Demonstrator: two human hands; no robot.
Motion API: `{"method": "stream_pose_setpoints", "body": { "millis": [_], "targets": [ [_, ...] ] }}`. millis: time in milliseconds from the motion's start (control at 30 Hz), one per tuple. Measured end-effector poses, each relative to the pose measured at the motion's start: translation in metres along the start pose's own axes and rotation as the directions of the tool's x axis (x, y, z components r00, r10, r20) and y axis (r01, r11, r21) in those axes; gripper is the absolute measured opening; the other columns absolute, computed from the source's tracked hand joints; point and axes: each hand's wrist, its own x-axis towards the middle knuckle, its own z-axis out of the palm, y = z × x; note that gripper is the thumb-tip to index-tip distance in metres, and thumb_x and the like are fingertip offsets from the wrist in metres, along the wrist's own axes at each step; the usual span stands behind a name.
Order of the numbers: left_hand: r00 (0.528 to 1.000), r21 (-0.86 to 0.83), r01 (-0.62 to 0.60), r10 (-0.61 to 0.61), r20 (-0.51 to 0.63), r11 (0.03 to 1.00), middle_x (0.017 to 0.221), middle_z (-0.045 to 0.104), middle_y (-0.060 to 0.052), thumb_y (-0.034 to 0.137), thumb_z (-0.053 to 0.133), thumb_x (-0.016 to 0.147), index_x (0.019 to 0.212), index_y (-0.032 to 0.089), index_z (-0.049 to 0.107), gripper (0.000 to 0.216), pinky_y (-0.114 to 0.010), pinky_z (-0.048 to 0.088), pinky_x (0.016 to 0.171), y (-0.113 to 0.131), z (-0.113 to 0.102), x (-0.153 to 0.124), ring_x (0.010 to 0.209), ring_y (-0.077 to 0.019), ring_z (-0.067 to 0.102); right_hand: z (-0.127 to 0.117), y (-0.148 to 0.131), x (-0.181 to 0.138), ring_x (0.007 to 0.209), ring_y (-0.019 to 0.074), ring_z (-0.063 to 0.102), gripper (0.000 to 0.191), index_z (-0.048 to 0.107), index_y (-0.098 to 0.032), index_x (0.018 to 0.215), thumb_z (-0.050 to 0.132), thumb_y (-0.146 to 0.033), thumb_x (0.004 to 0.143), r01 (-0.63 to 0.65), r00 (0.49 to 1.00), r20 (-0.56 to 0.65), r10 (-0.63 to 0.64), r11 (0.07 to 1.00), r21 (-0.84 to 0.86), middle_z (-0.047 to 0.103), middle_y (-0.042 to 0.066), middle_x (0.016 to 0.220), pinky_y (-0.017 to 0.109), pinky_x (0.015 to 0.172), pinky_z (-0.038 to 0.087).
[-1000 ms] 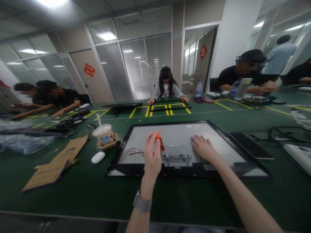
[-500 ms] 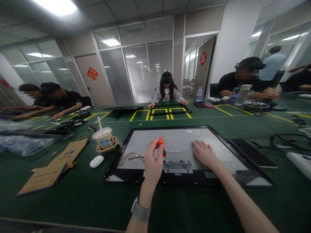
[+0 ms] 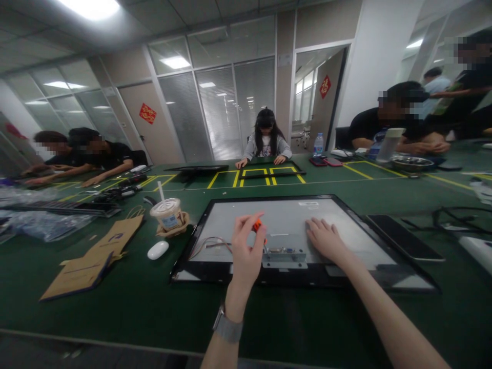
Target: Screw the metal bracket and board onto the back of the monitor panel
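A flat display panel [image 3: 223,220] with a black frame and pale grey back lies on the green table before me. My left hand [image 3: 247,246], with a watch on its wrist, is closed around the orange handle of a screwdriver [image 3: 257,224]. The screwdriver points down at the left end of a metal bracket [image 3: 284,259] with connector ports, near the panel's front edge. Whether its tip sits in a screw is too small to tell. My right hand [image 3: 326,238] rests flat on the panel's back, right of the bracket, fingers spread. Thin wires [image 3: 209,242] lie left of the bracket.
To the left are a lidded drink cup [image 3: 166,212] in a carton holder, a white mouse [image 3: 158,250] and a brown paper bag [image 3: 96,256]. On the right lie a dark phone-like slab [image 3: 403,237] and black cables [image 3: 442,218]. Several people sit around the table.
The camera view has shifted slightly. My left hand has turned around the screwdriver handle, covering more of it. My right hand stays on the panel. Across the table, a person's hand has moved along a black frame.
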Motion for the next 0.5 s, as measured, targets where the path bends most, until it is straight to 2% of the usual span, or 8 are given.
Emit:
{"method": "stream_pose_setpoints", "body": {
  "millis": [100,167,300,433,500],
  "targets": [
    [0.998,-0.059,0.004,0.000,0.058,0.998,0.116,0.060,-0.007,0.025,0.043,0.098,0.128,0.025,0.058,0.034,-0.031,0.051,0.087,-0.0002,0.0003,-0.0008,0.100,-0.0169,0.060,-0.0001,0.0003,-0.0001,0.133,0.0367,0.041,0.047,0.048,-0.015,0.140,0.031,-0.026,0.098,-0.002,1.000,0.001,0.002,1.000,0.003,0.045,0.016,0.148,0.057,0.104,0.033],
    [0.999,-0.045,-0.007,0.009,0.046,0.999,0.111,0.061,-0.007,0.025,0.048,0.096,0.127,0.025,0.058,0.033,-0.030,0.053,0.085,-0.0012,0.0008,-0.0013,0.096,-0.0165,0.061,-0.0012,-0.0005,-0.0006,0.133,0.0370,0.041,0.047,0.048,-0.014,0.140,0.030,-0.026,0.098,-0.005,1.000,0.006,0.005,1.000,-0.002,0.044,0.016,0.148,0.057,0.105,0.033],
    [0.997,0.074,-0.074,0.076,-0.027,0.995,0.100,0.058,-0.005,0.025,0.061,0.089,0.112,0.023,0.066,0.025,-0.031,0.053,0.083,-0.0016,0.0011,-0.0020,0.085,-0.0148,0.059,-0.0036,-0.0023,-0.0017,0.134,0.0375,0.040,0.047,0.048,-0.013,0.140,0.029,-0.025,0.098,-0.010,1.000,0.019,0.011,1.000,-0.018,0.045,0.016,0.148,0.057,0.105,0.033],
    [0.995,-0.005,-0.062,0.062,0.083,0.998,0.113,0.060,-0.009,0.022,0.047,0.095,0.129,0.024,0.056,0.034,-0.029,0.055,0.080,-0.0002,0.0015,-0.0030,0.095,-0.0163,0.062,-0.0036,-0.0023,-0.0022,0.134,0.0368,0.041,0.047,0.048,-0.014,0.141,0.029,-0.025,0.098,-0.013,1.000,0.015,0.013,1.000,-0.015,0.045,0.015,0.148,0.057,0.105,0.033],
    [0.994,-0.005,-0.067,0.067,0.086,0.998,0.109,0.062,-0.008,0.022,0.049,0.095,0.128,0.024,0.056,0.034,-0.027,0.055,0.076,0.0000,0.0018,-0.0032,0.091,-0.0155,0.063,-0.0028,-0.0020,-0.0021,0.134,0.0368,0.041,0.048,0.048,-0.014,0.141,0.029,-0.026,0.098,-0.008,1.000,0.007,0.008,1.000,-0.010,0.045,0.016,0.148,0.057,0.105,0.033]
  ]
}}
